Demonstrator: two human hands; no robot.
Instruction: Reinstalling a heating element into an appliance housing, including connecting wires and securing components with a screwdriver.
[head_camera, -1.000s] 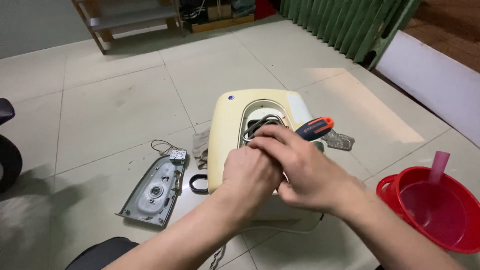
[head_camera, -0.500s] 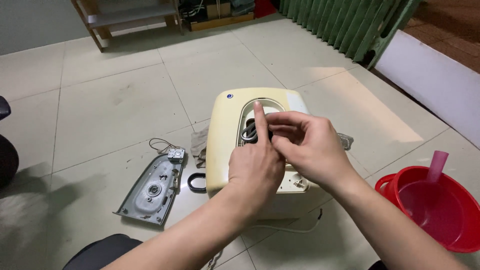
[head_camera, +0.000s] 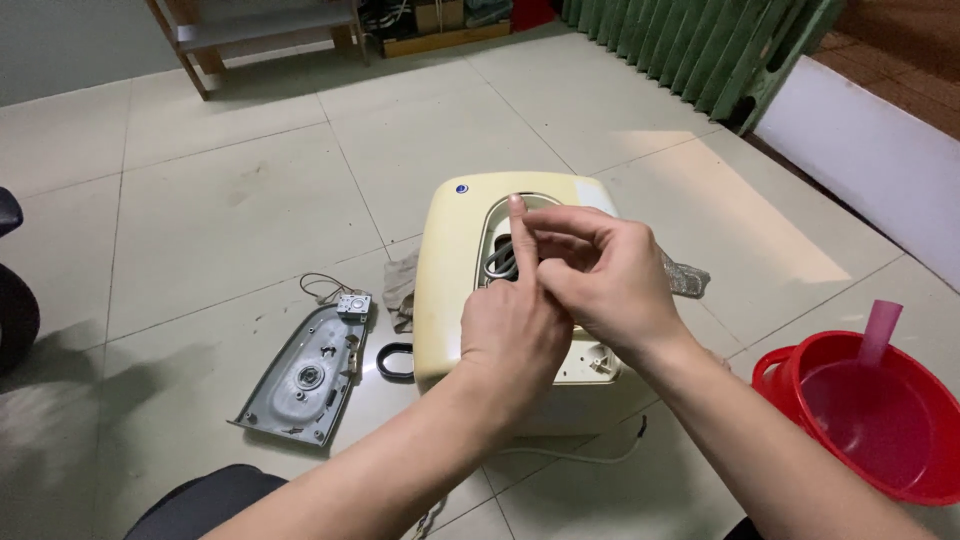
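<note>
Pale glossy floor tiles (head_camera: 230, 200) fill the view, a smooth hard surface that lets every loose part lie flat and in sight. Far left, a grey iron-shaped plastic cover plate (head_camera: 300, 375) lies face up, a small metal part with thin wires (head_camera: 350, 303) at its tip. Just beside it sits a black rubber ring (head_camera: 396, 361), and a crumpled beige rag (head_camera: 402, 290) is tucked against the housing.

Centre now: the cream, rounded-corner plastic appliance housing (head_camera: 450, 260) lies on its back on the tiles, its oval opening facing up so both hands can get in from above. The left hand (head_camera: 515, 335) rests over that opening, forefinger straight and pointing upward, the other fingers curled; whether it holds anything I cannot tell. The right hand (head_camera: 600, 285) crosses over it, fingertips pinched narrowly together above the dark coiled wiring inside; what they pinch is hidden.

Far right, a red round plastic basin (head_camera: 920, 470) holds a translucent pink scoop handle (head_camera: 880, 335).
</note>
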